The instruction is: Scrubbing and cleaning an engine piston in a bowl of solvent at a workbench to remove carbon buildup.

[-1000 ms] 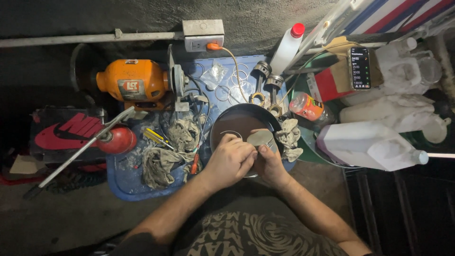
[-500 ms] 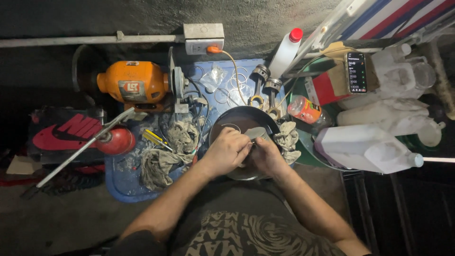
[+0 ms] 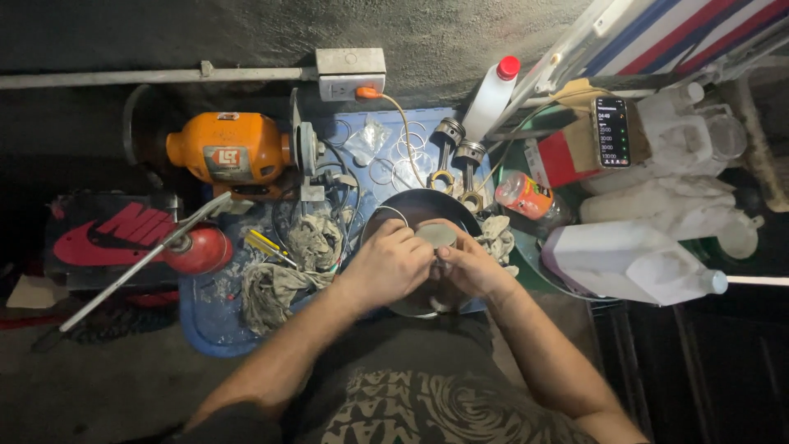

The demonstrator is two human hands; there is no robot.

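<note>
Both hands meet over a dark round metal pan (image 3: 411,205) on a blue tray. My left hand (image 3: 386,267) and my right hand (image 3: 468,270) together grip a small grey metal cylinder, a piston (image 3: 436,238), held just above the pan with its flat top up. A thin wire ring (image 3: 390,215) lies at the pan's left rim by my left fingers. Two connecting rods with pistons (image 3: 459,156) lie just beyond the pan.
An orange bench grinder (image 3: 234,152) stands at back left, with dirty rags (image 3: 283,267), a red oil can (image 3: 197,251) and several loose rings (image 3: 394,164) on the blue tray (image 3: 205,329). White plastic jugs (image 3: 633,259), a white bottle with red cap (image 3: 491,99), an orange can (image 3: 526,196) and a phone (image 3: 612,131) crowd the right.
The hands have drawn closer together around the piston, and it now stands with its flat top showing between the fingers. The view has shifted slightly.
</note>
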